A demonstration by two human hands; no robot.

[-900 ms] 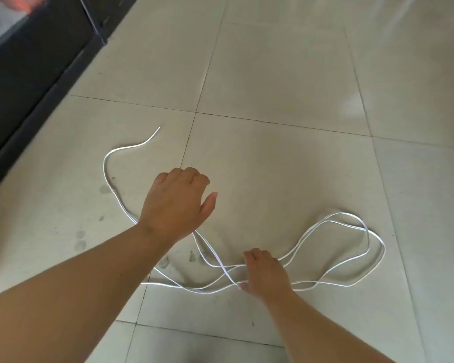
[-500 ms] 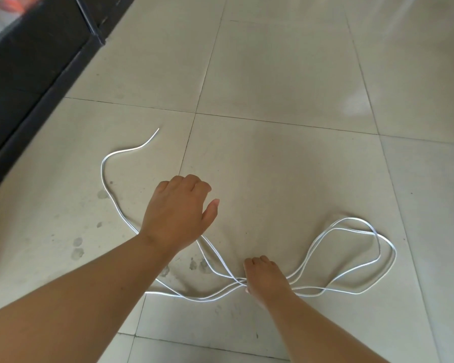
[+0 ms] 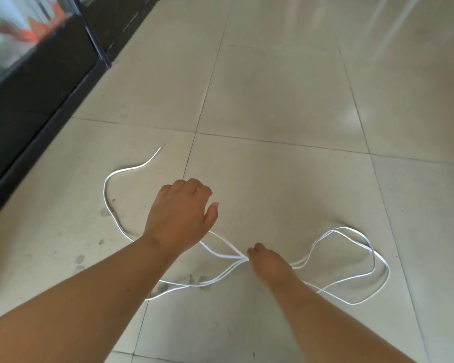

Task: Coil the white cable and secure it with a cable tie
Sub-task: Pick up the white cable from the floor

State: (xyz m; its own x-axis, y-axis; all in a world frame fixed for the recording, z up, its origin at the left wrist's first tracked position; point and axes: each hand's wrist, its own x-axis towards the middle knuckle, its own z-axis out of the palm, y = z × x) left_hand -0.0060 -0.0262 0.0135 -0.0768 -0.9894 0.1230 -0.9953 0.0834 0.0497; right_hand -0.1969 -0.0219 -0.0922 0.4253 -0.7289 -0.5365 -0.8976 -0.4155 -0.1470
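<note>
A thin white cable (image 3: 351, 229) lies in loose loops on the beige tiled floor. One free end (image 3: 157, 150) curls away to the upper left, and the bigger loops spread out to the right. My right hand (image 3: 269, 265) pinches several strands gathered together at one point near the floor. My left hand (image 3: 180, 218) hovers above the left-hand strands with fingers loosely curled and thumb out. Nothing shows in its grip, though the cable runs out of sight beneath it. No cable tie is in view.
A black cabinet base (image 3: 37, 82) runs along the left edge of the floor. Above it is a glass case (image 3: 19, 27) with orange shapes inside. Bare tiles (image 3: 299, 100) stretch ahead and to the right.
My right hand has drawn the strands tighter into one bunch, so the loops narrow where it pinches them. My left hand stays in nearly the same place. The view has tilted slightly upward.
</note>
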